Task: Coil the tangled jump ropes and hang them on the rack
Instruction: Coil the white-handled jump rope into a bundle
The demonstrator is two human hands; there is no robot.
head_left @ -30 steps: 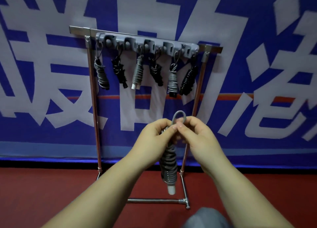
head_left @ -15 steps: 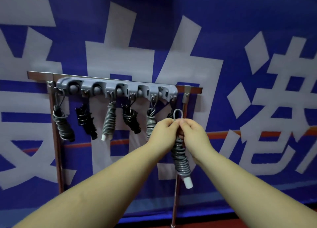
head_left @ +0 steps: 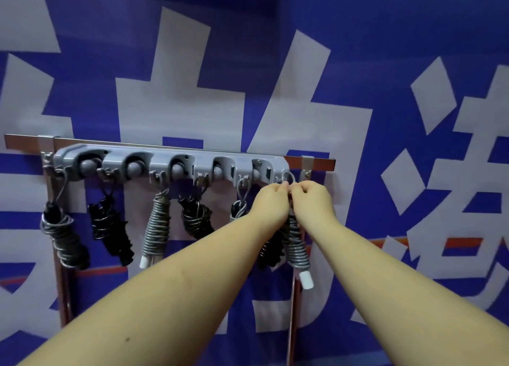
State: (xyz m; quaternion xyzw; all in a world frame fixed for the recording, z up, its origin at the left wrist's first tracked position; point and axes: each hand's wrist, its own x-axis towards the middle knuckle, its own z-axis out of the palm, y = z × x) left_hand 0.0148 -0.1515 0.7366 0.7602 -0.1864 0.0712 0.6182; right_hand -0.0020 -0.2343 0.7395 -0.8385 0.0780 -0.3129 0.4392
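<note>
Both of my hands pinch the top of a coiled grey jump rope [head_left: 297, 244] with a white handle end. My left hand [head_left: 271, 201] and my right hand [head_left: 311, 197] meet just below the right end of the grey hook rack [head_left: 165, 163]. The rope's small top loop [head_left: 289, 176] stands up against the rack's right end; I cannot tell whether it is over a hook. The coil dangles between my forearms. Several coiled ropes hang along the rack, among them a grey one [head_left: 157, 228] and a black one [head_left: 111, 228].
The rack is fixed to a metal bar [head_left: 316, 161] on two upright posts, the left post [head_left: 62, 291] and the right post [head_left: 292, 319]. Behind stands a blue banner [head_left: 358, 48] with large white characters. A black coiled rope [head_left: 271, 251] hangs just left of the held one.
My hands have lifted the grey coil up and to the right, from below the rack to its right end. The view has tilted upward and moved closer; the floor is out of sight.
</note>
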